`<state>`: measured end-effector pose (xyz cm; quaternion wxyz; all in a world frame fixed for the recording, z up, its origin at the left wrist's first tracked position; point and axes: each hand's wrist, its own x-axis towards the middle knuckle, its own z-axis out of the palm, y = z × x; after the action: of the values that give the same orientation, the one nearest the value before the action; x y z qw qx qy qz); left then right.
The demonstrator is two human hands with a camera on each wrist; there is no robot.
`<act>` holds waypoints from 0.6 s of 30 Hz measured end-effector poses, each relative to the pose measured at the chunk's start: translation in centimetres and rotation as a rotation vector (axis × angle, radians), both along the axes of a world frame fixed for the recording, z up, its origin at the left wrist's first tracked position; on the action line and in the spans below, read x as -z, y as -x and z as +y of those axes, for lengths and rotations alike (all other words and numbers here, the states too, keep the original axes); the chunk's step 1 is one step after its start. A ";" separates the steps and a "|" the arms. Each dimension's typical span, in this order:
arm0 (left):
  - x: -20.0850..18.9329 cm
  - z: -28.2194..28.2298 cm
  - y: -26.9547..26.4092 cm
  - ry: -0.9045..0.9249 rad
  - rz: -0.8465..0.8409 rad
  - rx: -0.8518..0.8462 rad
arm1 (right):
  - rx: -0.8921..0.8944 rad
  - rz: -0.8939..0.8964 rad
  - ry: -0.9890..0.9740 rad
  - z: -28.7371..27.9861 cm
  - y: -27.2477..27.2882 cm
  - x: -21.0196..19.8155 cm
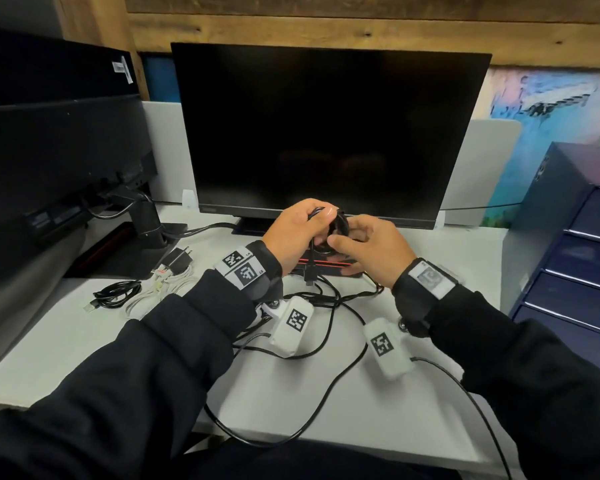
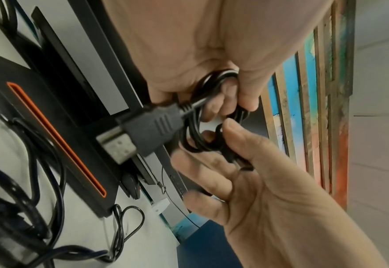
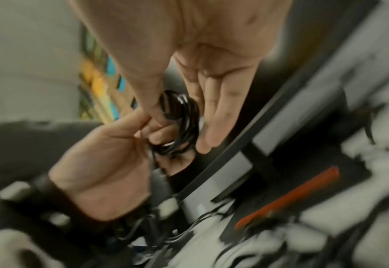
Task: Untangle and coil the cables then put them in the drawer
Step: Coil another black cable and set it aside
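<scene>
My left hand (image 1: 305, 226) grips a small coil of black cable (image 1: 340, 223) in front of the monitor, fingers curled through the loops. The cable's USB plug (image 1: 309, 277) hangs below that hand and shows large in the left wrist view, USB plug (image 2: 140, 137). My right hand (image 1: 347, 239) pinches the other side of the coil (image 2: 196, 134) between thumb and fingers. The right wrist view is blurred but shows the coil (image 3: 182, 119) between both hands. A blue drawer unit (image 1: 575, 258) stands at the right, its drawers closed.
Loose black cables (image 1: 329, 306) tangle on the white desk (image 1: 66, 344) under my wrists. At the left lie a coiled black cable (image 1: 118, 294), a white cable bundle (image 1: 163, 284) and a black charger (image 1: 179, 259). A dark monitor (image 1: 326, 133) stands close behind my hands.
</scene>
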<state>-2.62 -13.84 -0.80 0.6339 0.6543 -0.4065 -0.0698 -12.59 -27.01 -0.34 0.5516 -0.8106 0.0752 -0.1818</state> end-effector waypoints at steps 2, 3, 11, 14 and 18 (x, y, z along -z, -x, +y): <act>0.0 0.1 -0.3 -0.011 -0.045 -0.050 | 0.098 0.012 0.293 -0.3 0.2 -0.3; -0.1 0.0 -0.2 -0.012 -0.063 -0.072 | 0.134 0.041 0.442 -0.5 0.2 -0.5; -0.3 0.3 -1.3 0.088 0.016 -0.156 | 0.061 -0.017 0.681 -1.9 0.3 -1.0; -0.4 0.7 -1.8 0.117 0.154 -0.054 | -0.090 -0.020 0.506 -2.5 1.0 -1.8; -1.3 1.5 -1.7 0.146 0.186 0.066 | -0.209 -0.010 0.485 -2.8 1.7 -3.3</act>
<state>-0.91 -12.38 0.52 0.7121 0.5836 -0.3710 -0.1213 -14.31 -29.83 2.94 0.3574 -0.9215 -0.0576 -0.1406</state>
